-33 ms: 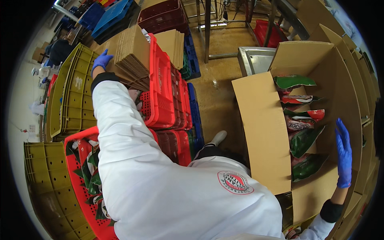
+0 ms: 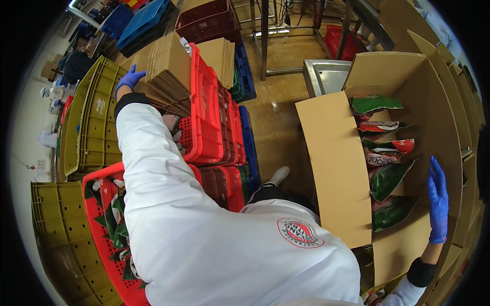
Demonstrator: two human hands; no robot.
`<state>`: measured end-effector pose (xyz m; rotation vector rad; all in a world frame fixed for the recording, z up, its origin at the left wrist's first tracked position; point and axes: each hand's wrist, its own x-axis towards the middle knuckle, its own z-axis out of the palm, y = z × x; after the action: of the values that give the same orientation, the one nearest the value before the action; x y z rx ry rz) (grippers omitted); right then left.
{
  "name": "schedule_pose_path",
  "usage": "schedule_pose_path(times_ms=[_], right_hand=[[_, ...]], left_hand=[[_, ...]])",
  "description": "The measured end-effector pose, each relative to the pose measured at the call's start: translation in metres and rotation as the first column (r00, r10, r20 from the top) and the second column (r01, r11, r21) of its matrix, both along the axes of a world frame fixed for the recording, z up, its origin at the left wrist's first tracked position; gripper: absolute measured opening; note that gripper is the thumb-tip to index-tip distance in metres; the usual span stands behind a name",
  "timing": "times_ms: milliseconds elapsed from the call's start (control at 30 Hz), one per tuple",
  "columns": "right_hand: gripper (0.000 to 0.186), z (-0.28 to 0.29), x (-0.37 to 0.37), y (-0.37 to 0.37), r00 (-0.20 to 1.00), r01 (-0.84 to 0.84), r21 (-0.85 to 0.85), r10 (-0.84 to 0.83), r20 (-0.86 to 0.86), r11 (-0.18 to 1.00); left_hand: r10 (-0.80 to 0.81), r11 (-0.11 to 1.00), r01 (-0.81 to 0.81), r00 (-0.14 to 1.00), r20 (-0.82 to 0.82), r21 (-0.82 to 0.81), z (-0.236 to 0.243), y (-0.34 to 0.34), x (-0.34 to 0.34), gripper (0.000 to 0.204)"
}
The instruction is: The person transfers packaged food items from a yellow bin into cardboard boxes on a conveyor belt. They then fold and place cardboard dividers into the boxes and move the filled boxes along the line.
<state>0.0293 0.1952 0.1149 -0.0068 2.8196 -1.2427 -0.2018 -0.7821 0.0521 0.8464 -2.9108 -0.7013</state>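
My left hand [image 2: 130, 80], in a blue glove, has its fingers spread at the stack of folded cardboard [image 2: 166, 66] in a red crate [image 2: 204, 117]; whether it touches the cardboard is unclear. My right hand [image 2: 438, 199], also gloved, is open with long straightened fingers, beside the inner side of an open cardboard box [image 2: 332, 168]. Inside that box a row of green and red bagged packs [image 2: 388, 181] stands on edge. At my left side another red crate [image 2: 94, 224] holds more such packs [image 2: 115, 214].
Yellow crates [image 2: 99, 115] line the left, with blue pallets [image 2: 245, 137] by the red crates. Behind the box are a steel tray [image 2: 324, 74], metal frames [image 2: 264, 41] and a red bin [image 2: 337, 43]. My booted foot [image 2: 279, 176] is on the floor between. A person in dark clothing [image 2: 74, 66] is far left.
My left hand has shifted slightly down and right along the cardboard. My right hand has moved a little lower, its fingers still extended.
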Motion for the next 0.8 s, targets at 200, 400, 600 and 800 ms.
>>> schedule_pose_path(times_ms=[200,400,600,800], right_hand=[[0.051,0.005,0.052,0.003,0.988,0.148,0.287,-0.151,-0.010,0.947],[0.051,-0.037,0.084,0.064,0.988,0.128,0.370,-0.149,0.029,0.920],[0.047,-0.040,0.099,0.067,0.994,0.103,0.494,-0.106,-0.022,0.863],[0.048,-0.005,0.084,0.047,0.942,0.237,0.259,-0.156,-0.299,0.936]], left_hand=[[0.281,0.894,-0.189,0.943,0.180,-0.406,-0.002,0.160,-0.011,0.075],[0.178,0.750,-0.158,0.983,-0.034,-0.642,0.013,0.140,-0.009,0.032],[0.136,0.762,-0.184,0.983,-0.125,-0.621,0.081,0.164,-0.039,0.036],[-0.398,0.876,0.149,0.760,-0.514,-0.459,0.285,0.230,-0.001,0.044]])
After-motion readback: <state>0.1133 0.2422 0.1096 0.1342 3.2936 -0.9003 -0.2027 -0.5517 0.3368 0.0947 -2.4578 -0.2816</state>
